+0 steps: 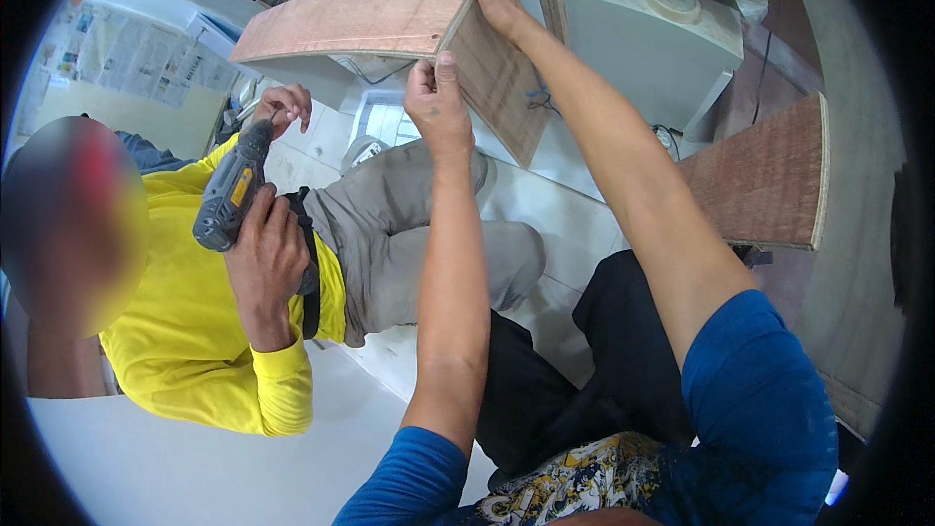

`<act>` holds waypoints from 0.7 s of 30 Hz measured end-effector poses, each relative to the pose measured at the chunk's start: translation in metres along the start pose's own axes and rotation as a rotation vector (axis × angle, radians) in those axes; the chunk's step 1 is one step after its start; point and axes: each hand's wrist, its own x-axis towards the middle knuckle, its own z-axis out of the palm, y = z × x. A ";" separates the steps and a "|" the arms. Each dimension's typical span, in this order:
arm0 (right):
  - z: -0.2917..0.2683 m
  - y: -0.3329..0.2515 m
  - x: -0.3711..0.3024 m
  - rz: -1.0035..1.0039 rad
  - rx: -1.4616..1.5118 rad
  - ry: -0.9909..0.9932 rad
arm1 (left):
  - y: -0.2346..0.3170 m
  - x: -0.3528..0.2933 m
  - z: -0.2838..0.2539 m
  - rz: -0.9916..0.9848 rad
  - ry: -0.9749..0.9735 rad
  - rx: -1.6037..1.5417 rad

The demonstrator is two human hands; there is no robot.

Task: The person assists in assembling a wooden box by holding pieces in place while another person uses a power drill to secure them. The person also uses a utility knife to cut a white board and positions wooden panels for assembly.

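co-worker (195, 321) in yellow, left side; plywood boards (360, 15) ahead, already meeting at corner, fastening left unclear; drill (234, 190) off boards, co-worker holding; left hand (441, 115) curled at lower corner, can't tell if pinching; right hand (499, 8) gripping upper corner.

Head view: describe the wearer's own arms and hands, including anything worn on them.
The left hand and right hand are ungloved, with no watch or bracelet visible. Both forearms are bare. Short blue sleeves cover the upper arms, joining a shirt with a multicoloured printed front. No cables are attached.
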 end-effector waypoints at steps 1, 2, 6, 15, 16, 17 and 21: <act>-0.003 -0.009 -0.008 -0.011 0.031 -0.043 | 0.007 -0.002 0.001 0.028 0.074 0.206; -0.011 -0.002 0.000 -0.011 -0.007 0.015 | 0.020 -0.005 0.015 0.057 0.131 0.392; -0.012 0.017 0.012 0.023 -0.053 0.093 | 0.052 -0.001 0.032 0.543 0.378 0.891; -0.002 0.016 0.013 0.085 -0.088 0.084 | 0.027 0.046 0.019 0.719 -0.081 1.189; -0.002 0.017 0.010 0.092 -0.081 0.095 | 0.024 0.046 0.019 0.727 -0.076 1.184; -0.002 0.017 0.008 0.073 -0.044 0.098 | 0.025 0.047 0.020 0.735 -0.070 1.181; 0.007 0.020 -0.008 0.068 0.022 0.204 | 0.022 0.044 0.023 0.720 -0.087 1.162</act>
